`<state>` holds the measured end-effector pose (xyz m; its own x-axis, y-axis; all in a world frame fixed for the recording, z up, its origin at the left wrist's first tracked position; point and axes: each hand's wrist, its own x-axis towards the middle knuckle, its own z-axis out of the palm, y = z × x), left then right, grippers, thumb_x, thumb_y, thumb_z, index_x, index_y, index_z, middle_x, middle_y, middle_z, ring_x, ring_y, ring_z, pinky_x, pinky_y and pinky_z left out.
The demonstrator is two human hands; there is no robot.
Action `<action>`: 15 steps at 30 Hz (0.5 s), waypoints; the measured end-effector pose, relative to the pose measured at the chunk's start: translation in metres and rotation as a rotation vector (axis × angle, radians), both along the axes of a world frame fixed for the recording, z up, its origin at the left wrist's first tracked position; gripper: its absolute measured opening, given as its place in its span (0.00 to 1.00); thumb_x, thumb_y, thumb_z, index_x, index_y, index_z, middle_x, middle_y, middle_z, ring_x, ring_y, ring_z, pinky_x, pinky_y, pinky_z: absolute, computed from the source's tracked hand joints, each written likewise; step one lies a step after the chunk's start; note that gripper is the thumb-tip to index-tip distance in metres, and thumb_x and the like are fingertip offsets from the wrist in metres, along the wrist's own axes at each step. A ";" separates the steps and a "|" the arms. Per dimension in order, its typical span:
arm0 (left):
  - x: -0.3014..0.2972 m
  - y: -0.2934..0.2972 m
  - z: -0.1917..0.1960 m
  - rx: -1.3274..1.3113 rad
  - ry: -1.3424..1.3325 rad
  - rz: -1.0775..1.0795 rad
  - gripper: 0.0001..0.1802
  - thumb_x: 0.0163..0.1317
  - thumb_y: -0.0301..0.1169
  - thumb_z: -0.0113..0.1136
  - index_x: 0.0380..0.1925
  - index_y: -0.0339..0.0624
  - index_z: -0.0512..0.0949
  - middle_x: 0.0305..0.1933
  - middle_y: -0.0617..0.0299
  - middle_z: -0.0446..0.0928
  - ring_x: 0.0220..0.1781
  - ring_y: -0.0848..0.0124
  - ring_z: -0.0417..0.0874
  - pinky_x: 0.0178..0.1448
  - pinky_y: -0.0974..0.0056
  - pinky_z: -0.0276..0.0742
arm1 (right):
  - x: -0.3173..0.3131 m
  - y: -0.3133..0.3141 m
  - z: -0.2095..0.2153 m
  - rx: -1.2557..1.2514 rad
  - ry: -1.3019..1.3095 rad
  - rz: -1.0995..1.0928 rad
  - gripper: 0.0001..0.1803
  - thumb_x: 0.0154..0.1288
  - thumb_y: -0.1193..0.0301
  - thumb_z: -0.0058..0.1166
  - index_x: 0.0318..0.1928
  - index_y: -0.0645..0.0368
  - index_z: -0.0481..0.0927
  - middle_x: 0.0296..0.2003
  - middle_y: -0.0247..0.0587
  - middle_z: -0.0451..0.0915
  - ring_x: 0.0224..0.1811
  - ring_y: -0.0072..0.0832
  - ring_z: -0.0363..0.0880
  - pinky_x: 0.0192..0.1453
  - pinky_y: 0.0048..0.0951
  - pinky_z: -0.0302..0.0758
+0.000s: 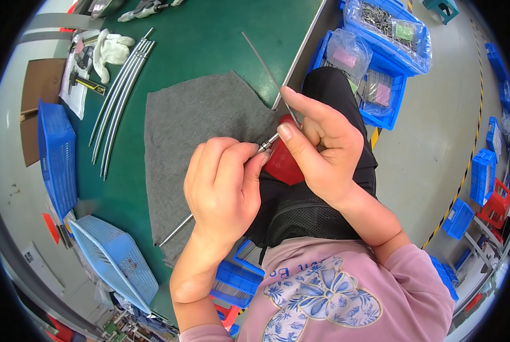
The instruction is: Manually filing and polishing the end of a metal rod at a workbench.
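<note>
At the centre of the frame, I see the left hand point(223, 179) closed around a metal rod point(177, 229), whose tail slants out toward the lower left and whose silver fitting point(268, 142) points up and right. The right hand point(326, 142) is half curled, index finger stretched out, thumb at the fitting's tip; a thin rod point(260, 60) runs past that finger toward the top, and I can't tell how firmly it is gripped. Below the left hand, a grey cloth point(201, 119) covers part of the green bench point(209, 43). At upper left, I find several metal rods point(121, 94) beside a white glove point(112, 48)
</note>
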<state>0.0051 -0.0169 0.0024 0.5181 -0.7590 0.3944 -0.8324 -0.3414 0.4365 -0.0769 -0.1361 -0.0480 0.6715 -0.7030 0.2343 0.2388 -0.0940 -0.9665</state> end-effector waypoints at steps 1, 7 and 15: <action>0.001 0.000 0.000 0.000 -0.001 0.000 0.11 0.43 0.21 0.70 0.28 0.40 0.78 0.28 0.59 0.74 0.27 0.61 0.75 0.30 0.60 0.71 | 0.001 0.000 -0.001 -0.001 -0.008 -0.018 0.24 0.58 0.83 0.60 0.57 0.62 0.79 0.15 0.19 0.54 0.18 0.09 0.49 0.23 0.17 0.48; 0.005 0.002 0.000 -0.033 -0.037 -0.047 0.12 0.42 0.21 0.71 0.28 0.39 0.79 0.29 0.60 0.75 0.27 0.62 0.76 0.29 0.62 0.73 | 0.008 -0.004 -0.004 -0.070 -0.040 -0.047 0.25 0.55 0.82 0.62 0.55 0.57 0.81 0.13 0.22 0.53 0.16 0.11 0.50 0.21 0.18 0.51; 0.004 0.001 -0.002 0.001 -0.253 -0.001 0.11 0.44 0.22 0.71 0.31 0.39 0.82 0.30 0.62 0.75 0.27 0.65 0.75 0.29 0.63 0.73 | 0.004 -0.011 0.003 -0.261 0.063 -0.094 0.24 0.52 0.82 0.62 0.53 0.57 0.82 0.12 0.27 0.57 0.13 0.15 0.55 0.20 0.21 0.56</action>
<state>0.0088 -0.0163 0.0001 0.4024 -0.7596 0.5109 -0.9154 -0.3411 0.2137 -0.0731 -0.1473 -0.0447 0.6250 -0.6844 0.3755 0.1570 -0.3609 -0.9193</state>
